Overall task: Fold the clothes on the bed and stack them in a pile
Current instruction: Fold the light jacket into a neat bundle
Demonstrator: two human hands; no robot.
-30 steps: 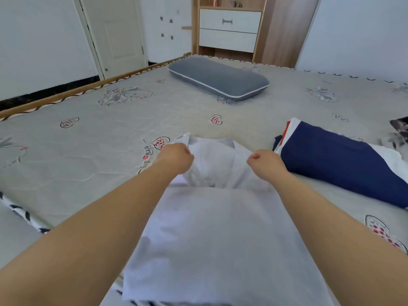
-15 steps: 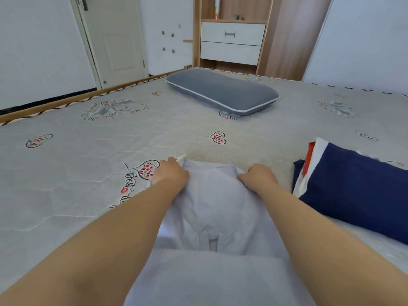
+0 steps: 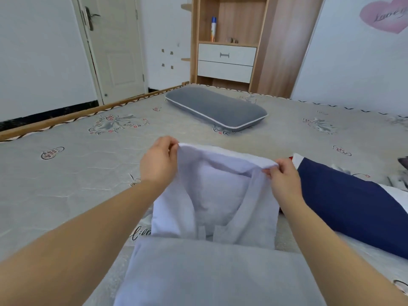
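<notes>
1. Raised since the earlier frame: white shirt's far edge, formerly pressed to the bed.
2. Left hand and right hand: fingers pinching that edge.
3. Done, apparently: navy garment folded, just right.
4. Left: final fold, stacking.

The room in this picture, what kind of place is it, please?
Most likely a home bedroom. A wide bed with a printed mattress cover fills the view, a grey pillow lies on it, and a wooden wardrobe unit with white drawers stands against the far wall beside a door.
</notes>
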